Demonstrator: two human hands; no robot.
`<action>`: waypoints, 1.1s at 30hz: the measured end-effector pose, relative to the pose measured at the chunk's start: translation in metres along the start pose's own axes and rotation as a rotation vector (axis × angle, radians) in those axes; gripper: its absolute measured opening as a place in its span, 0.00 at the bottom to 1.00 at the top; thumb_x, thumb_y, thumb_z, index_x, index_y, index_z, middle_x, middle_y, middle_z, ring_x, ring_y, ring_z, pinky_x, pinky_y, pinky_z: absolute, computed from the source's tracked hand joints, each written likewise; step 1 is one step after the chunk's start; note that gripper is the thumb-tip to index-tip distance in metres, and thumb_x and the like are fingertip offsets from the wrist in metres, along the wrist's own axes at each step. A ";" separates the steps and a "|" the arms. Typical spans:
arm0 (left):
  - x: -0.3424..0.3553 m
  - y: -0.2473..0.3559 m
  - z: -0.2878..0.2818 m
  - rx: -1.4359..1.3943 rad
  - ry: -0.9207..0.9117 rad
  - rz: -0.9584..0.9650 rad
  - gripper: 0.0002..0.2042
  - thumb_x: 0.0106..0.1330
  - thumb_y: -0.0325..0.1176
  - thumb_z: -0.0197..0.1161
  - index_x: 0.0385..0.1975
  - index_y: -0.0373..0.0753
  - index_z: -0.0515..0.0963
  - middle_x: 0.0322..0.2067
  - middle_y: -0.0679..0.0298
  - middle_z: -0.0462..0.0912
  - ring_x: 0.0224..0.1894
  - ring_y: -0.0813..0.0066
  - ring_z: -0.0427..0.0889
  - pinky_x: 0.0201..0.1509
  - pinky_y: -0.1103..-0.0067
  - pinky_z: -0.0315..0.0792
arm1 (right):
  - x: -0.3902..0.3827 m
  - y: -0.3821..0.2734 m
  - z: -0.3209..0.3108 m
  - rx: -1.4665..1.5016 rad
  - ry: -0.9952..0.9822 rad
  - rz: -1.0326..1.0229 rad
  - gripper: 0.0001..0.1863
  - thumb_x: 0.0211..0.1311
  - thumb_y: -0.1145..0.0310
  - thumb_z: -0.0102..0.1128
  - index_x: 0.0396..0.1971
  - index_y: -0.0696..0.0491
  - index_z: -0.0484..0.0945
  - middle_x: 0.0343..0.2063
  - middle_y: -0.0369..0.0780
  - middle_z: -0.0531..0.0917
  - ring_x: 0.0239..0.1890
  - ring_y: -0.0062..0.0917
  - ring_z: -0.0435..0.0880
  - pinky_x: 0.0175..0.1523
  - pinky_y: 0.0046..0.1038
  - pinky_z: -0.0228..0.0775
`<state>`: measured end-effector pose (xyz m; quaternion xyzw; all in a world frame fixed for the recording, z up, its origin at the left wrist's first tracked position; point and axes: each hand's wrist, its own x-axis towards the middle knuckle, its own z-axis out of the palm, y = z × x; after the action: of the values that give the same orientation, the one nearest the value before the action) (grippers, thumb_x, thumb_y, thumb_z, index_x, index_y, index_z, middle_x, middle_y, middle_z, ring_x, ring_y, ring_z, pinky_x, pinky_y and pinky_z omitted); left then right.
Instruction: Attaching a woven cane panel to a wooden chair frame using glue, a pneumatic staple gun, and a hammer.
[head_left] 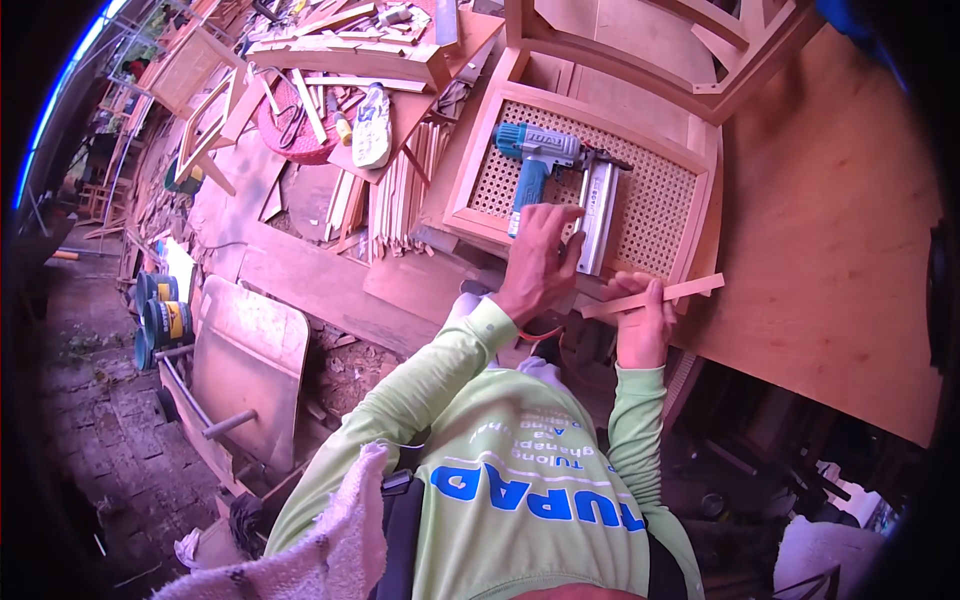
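A teal and grey nail gun (pixel 545 150) lies on its side on a wood-framed panel of woven cane (pixel 655 205). Its long silver magazine (pixel 598 215) points toward me. Beside the magazine, my left hand (pixel 540 260) has its fingers curled, with thumb and forefinger close together; a small pale sliver shows at the fingertips, too small to name. My right hand (pixel 643 320) grips a thin wooden strip (pixel 690 290) near the panel's front edge. The strip lies crosswise over the palm, under the thumb, and sticks out on both sides.
Another wooden frame (pixel 705 90) stands behind the panel. A broad plywood sheet (pixel 820 240) covers the right side. At left are a table with wood offcuts (pixel 340 65), a red basket (pixel 290 130), a pale bottle (pixel 372 125), bundled strips (pixel 405 190) and paint buckets (pixel 165 320).
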<state>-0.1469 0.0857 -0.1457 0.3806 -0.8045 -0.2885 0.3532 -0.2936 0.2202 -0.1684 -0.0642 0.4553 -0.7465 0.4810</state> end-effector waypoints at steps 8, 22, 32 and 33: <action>0.039 -0.095 0.004 0.313 0.018 -0.427 0.38 0.63 0.47 0.71 0.65 0.29 0.62 0.51 0.40 0.77 0.53 0.40 0.82 0.55 0.54 0.77 | 0.051 -0.047 -0.007 -0.271 0.003 -0.151 0.08 0.78 0.71 0.49 0.48 0.56 0.73 0.31 0.34 0.74 0.29 0.18 0.74 0.32 0.25 0.69; 0.034 -0.116 0.000 0.092 -0.065 -0.262 0.23 0.66 0.31 0.65 0.52 0.32 0.58 0.38 0.37 0.80 0.39 0.35 0.83 0.45 0.52 0.75 | 0.099 -0.086 -0.027 -0.756 0.182 -0.511 0.09 0.79 0.66 0.60 0.37 0.54 0.78 0.23 0.30 0.79 0.22 0.10 0.73 0.23 0.16 0.61; 0.062 -0.056 0.119 -0.122 -0.054 -0.225 0.22 0.59 0.26 0.64 0.49 0.30 0.62 0.44 0.37 0.72 0.47 0.32 0.77 0.50 0.49 0.71 | 0.062 -0.133 -0.001 -0.826 0.234 -0.703 0.10 0.80 0.67 0.59 0.37 0.56 0.75 0.26 0.31 0.77 0.25 0.10 0.72 0.28 0.17 0.65; 0.064 -0.054 0.126 -0.125 -0.050 -0.191 0.22 0.59 0.26 0.64 0.49 0.30 0.61 0.44 0.37 0.72 0.47 0.32 0.76 0.50 0.49 0.70 | 0.059 -0.130 -0.007 -0.831 0.259 -0.701 0.10 0.80 0.67 0.58 0.37 0.57 0.75 0.27 0.31 0.77 0.25 0.10 0.72 0.29 0.17 0.66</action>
<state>-0.2537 0.0286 -0.2370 0.4254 -0.7534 -0.3800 0.3270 -0.4148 0.1949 -0.0963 -0.3038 0.7181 -0.6212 0.0785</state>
